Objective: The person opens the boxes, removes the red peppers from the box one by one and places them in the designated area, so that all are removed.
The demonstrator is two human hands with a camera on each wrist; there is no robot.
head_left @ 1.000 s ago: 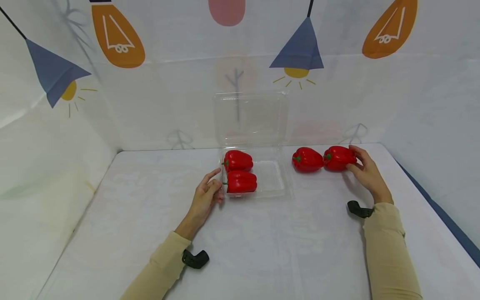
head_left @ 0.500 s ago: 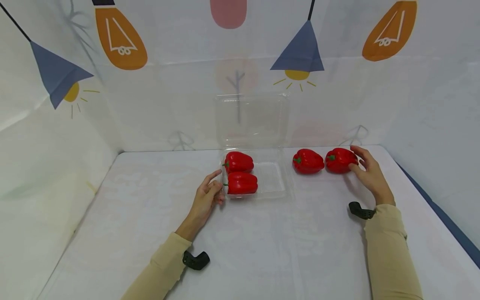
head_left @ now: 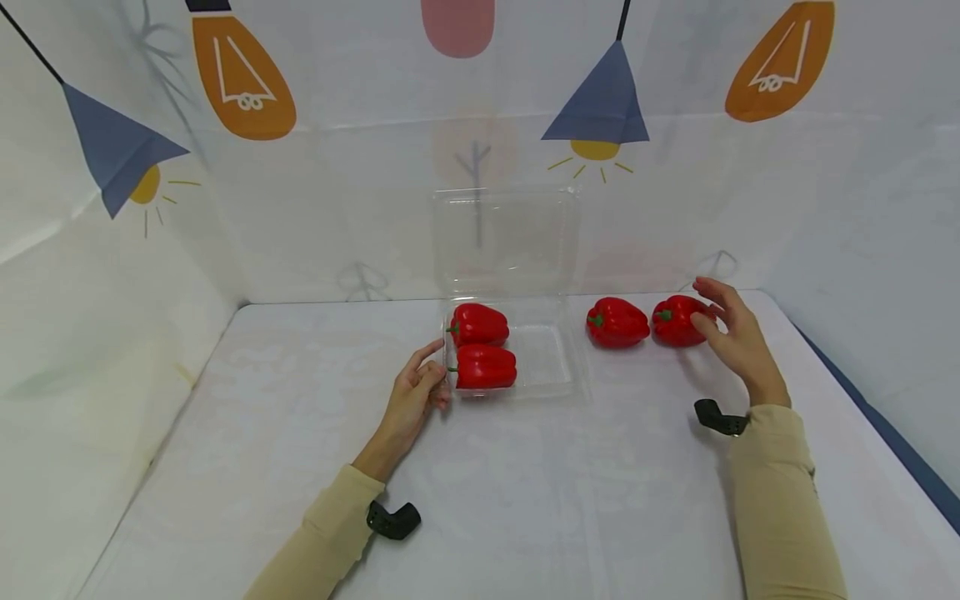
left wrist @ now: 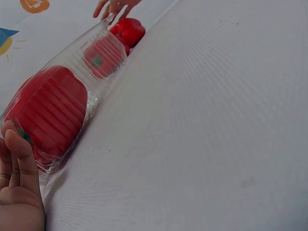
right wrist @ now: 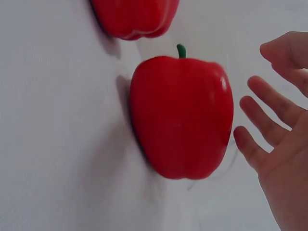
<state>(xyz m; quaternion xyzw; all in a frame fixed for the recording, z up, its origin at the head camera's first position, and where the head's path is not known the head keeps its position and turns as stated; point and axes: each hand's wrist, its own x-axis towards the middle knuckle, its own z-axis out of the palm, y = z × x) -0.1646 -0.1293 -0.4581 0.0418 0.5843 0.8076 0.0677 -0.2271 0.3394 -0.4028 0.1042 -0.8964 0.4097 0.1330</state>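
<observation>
Two red bell peppers, a rear one (head_left: 478,324) and a front one (head_left: 486,367), lie in the left half of a clear plastic clamshell box (head_left: 551,385). My left hand (head_left: 408,396) touches the box's left side with its fingertips; in the left wrist view its fingers (left wrist: 23,153) look fairly straight. Right of the box, two more bell peppers rest on the table, a nearer one (head_left: 617,322) and a far-right one (head_left: 678,322). Beside the latter is my right hand (head_left: 735,337), fingers spread. The right wrist view shows a gap between that pepper (right wrist: 183,118) and the fingers (right wrist: 269,101).
The box's transparent lid (head_left: 506,237) stands raised against the back curtain (head_left: 337,192), which bears printed lamps. A white cloth covers the table (head_left: 487,500). Dark wrist devices sit at the left sleeve (head_left: 393,521) and the right sleeve (head_left: 722,417).
My right hand has let go of the far-right pepper and lifted slightly. That pepper now stands a little apart from its neighbour. My left hand stays at the box.
</observation>
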